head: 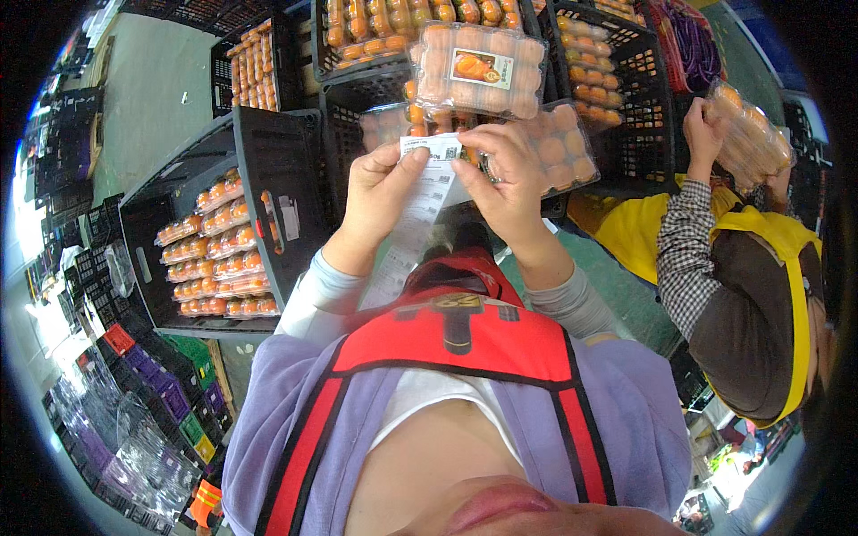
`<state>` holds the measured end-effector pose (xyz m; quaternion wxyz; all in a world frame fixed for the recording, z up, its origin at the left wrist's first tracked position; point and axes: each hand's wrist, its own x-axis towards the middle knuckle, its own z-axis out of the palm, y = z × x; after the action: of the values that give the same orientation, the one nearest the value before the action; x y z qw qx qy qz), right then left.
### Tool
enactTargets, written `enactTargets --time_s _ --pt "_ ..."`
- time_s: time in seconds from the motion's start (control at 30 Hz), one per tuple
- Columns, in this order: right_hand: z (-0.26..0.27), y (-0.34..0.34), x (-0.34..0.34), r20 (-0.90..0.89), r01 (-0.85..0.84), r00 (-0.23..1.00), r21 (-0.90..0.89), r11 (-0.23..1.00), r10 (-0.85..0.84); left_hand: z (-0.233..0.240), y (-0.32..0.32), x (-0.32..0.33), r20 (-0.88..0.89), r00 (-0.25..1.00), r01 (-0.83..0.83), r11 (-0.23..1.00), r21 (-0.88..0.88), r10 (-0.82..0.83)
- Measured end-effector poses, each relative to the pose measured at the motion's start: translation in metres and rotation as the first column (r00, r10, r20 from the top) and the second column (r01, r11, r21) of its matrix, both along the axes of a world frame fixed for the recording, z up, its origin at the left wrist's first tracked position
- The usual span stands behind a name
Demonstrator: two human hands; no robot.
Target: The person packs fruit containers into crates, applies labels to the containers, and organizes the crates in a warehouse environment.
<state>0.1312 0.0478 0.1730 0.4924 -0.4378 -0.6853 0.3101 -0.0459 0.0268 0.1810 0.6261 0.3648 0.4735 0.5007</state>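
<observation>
A long strip of printed white labels (423,201) hangs between my hands and trails down past the red apron. My left hand (385,184) pinches its upper left part between thumb and fingers. At the strip's upper right edge, my right hand (499,177) grips a label corner with thumb and forefinger. Just beyond the hands, a clear plastic clamshell of orange fruit (479,70) bears a picture label on its lid. Further clamshells lie under and beside it, one of them (563,144) behind my right hand.
Black crates (244,201) with stacked fruit packs stand at left, ahead and right. A red crate (687,47) holds long purple vegetables. At right, a co-worker in a yellow apron (623,231) holds a fruit pack (751,137). Green floor (144,80) shows at upper left.
</observation>
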Motion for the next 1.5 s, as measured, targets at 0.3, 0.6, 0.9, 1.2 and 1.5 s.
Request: enactTargets --time_s 0.3,0.6,0.9,1.2,1.5 --pt "-0.009 0.000 -0.006 -0.208 -0.107 0.976 -0.167 0.980 0.071 -0.004 -0.001 -0.007 -0.138 0.988 0.094 0.987 0.128 -0.076" --pt "-0.011 0.005 0.004 0.024 -0.033 0.999 -0.031 0.999 0.033 -0.028 0.004 -0.006 -0.169 0.985 -0.008 0.988 0.153 0.035" --pt "-0.047 -0.019 0.068 -0.289 0.052 0.933 -0.482 0.875 -0.214 -0.067 0.035 -0.010 0.068 0.982 -0.154 0.959 -0.237 0.175" --pt "-0.148 0.080 0.106 -0.088 0.179 0.950 -0.634 0.752 -0.300 -0.114 0.060 0.040 -0.903 0.404 0.495 0.865 0.082 -0.145" --pt "-0.142 0.099 0.092 -0.025 0.255 0.942 -0.595 0.762 -0.335 -0.113 0.087 0.085 -0.939 0.288 0.475 0.880 -0.028 -0.185"
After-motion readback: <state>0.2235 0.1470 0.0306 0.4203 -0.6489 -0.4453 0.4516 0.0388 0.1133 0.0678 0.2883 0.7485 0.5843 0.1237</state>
